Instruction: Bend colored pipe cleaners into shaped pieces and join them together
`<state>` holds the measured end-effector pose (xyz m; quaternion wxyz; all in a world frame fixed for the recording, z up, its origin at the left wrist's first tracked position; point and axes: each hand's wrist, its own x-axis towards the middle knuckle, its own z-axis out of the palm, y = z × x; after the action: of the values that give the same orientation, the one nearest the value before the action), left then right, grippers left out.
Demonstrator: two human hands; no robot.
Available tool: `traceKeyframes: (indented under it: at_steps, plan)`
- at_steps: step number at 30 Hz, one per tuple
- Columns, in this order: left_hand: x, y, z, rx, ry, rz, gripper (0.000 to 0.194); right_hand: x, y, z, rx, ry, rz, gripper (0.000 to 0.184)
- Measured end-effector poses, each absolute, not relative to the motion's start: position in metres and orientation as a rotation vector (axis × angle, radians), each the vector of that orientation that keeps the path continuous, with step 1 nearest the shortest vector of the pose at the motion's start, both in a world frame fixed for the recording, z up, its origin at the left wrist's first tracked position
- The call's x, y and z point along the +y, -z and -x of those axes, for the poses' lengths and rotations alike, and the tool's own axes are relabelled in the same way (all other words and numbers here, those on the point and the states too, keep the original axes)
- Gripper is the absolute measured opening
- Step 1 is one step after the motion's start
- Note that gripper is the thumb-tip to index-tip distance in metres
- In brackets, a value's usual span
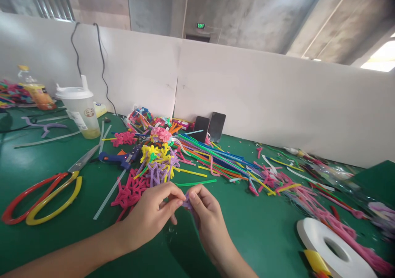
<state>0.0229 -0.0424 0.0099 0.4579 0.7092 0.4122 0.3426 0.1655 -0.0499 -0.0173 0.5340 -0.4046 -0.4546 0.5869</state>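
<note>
My left hand [154, 214] and my right hand [206, 214] meet above the green table [262, 228], fingers pinched together on a small purple pipe cleaner piece [187, 203]. Most of that piece is hidden between the fingertips. Just beyond the hands lie a pile of pink twisted pipe cleaner shapes [131, 191] and a bunch of yellow and purple ones [159, 163]. A loose green pipe cleaner [196, 183] lies straight just past my fingers.
Large scissors with red and yellow handles [43, 198] lie at the left, a blue glue gun [119, 158] behind them. A lidded drink cup [80, 110] stands at back left, two phones [210, 126] lean on the white partition. Several coloured pipe cleaners [234, 167] spread right; a white tape roll [335, 247] sits near right.
</note>
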Motion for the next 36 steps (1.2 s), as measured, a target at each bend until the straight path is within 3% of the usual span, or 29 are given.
traceKeyframes:
  at_steps: [6, 13, 17, 20, 26, 36]
  plan:
    - [-0.036, -0.01, -0.022, 1.036, -0.827, -1.752, 0.019, -0.046, 0.017, -0.169, -1.296, -1.183, 1.124, 0.024]
    - [0.008, -0.014, 0.009, 1.36, -1.072, -2.09, 0.024, -0.029, 0.032, -0.191, -1.982, -0.237, 1.282, 0.019]
    - [0.023, -0.013, 0.021, 1.495, -1.19, -2.279, 0.033, -0.029, 0.037, -0.191, -2.293, 0.077, 1.219, 0.022]
    - [0.015, -0.014, 0.018, 1.459, -1.12, -2.331, 0.03, -0.031, 0.037, -0.188, -2.381, 0.131, 1.153, 0.016]
    - [-0.009, -0.007, 0.001, 1.127, -0.47, -2.693, 0.023, -0.032, 0.032, -0.188, -2.346, 0.17, 1.155, 0.016]
    - [-0.009, -0.004, 0.001, 1.082, -0.543, -2.518, 0.02, -0.037, 0.019, -0.187, -1.928, 0.172, 1.276, 0.012]
